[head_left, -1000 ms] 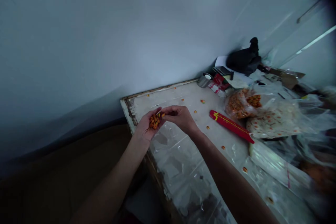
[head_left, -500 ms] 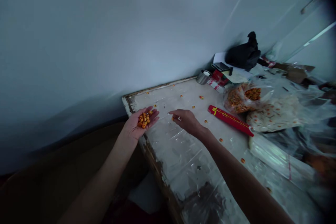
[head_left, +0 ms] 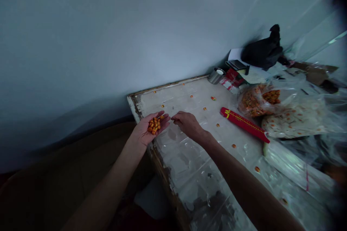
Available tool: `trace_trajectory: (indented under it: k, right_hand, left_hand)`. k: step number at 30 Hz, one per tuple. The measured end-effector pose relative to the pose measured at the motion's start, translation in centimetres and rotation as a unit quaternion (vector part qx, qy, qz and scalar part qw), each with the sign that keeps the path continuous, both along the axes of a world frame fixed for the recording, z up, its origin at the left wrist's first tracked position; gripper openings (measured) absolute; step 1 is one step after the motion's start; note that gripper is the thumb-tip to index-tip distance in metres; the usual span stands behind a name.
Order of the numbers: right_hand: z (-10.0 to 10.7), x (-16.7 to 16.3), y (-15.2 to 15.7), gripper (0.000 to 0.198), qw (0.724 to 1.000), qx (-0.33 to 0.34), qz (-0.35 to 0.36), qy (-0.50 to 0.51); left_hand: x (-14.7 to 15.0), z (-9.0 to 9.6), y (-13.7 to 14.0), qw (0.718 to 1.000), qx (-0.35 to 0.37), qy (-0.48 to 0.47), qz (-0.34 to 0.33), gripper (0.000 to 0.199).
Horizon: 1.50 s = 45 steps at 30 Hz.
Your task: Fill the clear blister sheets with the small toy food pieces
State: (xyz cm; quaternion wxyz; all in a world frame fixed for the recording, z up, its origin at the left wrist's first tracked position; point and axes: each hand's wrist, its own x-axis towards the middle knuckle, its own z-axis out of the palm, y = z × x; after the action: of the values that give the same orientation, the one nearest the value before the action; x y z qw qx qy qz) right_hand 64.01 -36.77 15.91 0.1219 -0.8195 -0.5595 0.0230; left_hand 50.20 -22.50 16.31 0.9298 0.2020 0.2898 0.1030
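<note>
Pale wall [head_left: 114, 43] rises behind a chipped, whitish surface [head_left: 197, 90] edged in worn wood. Heaped in the upturned palm of the left hand [head_left: 142, 130], the orange pieces [head_left: 154, 125] lie jumbled — their separate long axes are too small to tell. They look rounded, orange to yellow, some with dark bands. Left fingers stretch toward the right hand [head_left: 188, 124], its own fingertips drawn together; whether they pinch anything, I cannot tell. More loose pieces [head_left: 205, 108] dot the surface, most in a slanting line.
</note>
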Motion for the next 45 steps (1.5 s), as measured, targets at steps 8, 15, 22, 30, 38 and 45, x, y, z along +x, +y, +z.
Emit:
trace_trajectory:
  k: [8, 15, 22, 30, 38, 45]
  right_hand:
    - [-1.8, -4.2, -1.0, 0.033, 0.986, -0.016, -0.046, -0.157]
    - [2.8, -2.8, -1.7, 0.027, 0.993, 0.073, -0.079, -0.040]
    - [6.1, -2.7, -1.5, 0.023, 0.995, 0.086, 0.020, 0.038]
    - [0.3, -2.3, -9.6, 0.026, 0.883, 0.253, -0.169, 0.357]
    - [-2.8, -5.0, -11.2, 0.011, 0.958, 0.212, -0.090, 0.173]
    - [-1.5, -6.6, -10.5, 0.018, 0.993, -0.017, -0.082, -0.077]
  left_hand:
    - [0.0, 0.7, 0.3, 0.999, 0.016, 0.028, -0.002, 0.027]
    - [-0.7, 1.4, -0.3, 0.998, 0.029, 0.035, -0.051, 0.024]
    - [0.6, 3.3, -2.8, 0.994, 0.010, 0.050, -0.100, 0.018]
    - [0.3, 1.4, -2.9, 0.988, 0.014, 0.009, -0.152, 0.033]
    - [0.9, 0.4, -4.4, 0.986, 0.006, 0.026, -0.166, 0.032]
    - [1.6, 0.0, -5.2, 0.986, -0.008, 0.026, -0.166, 0.039]
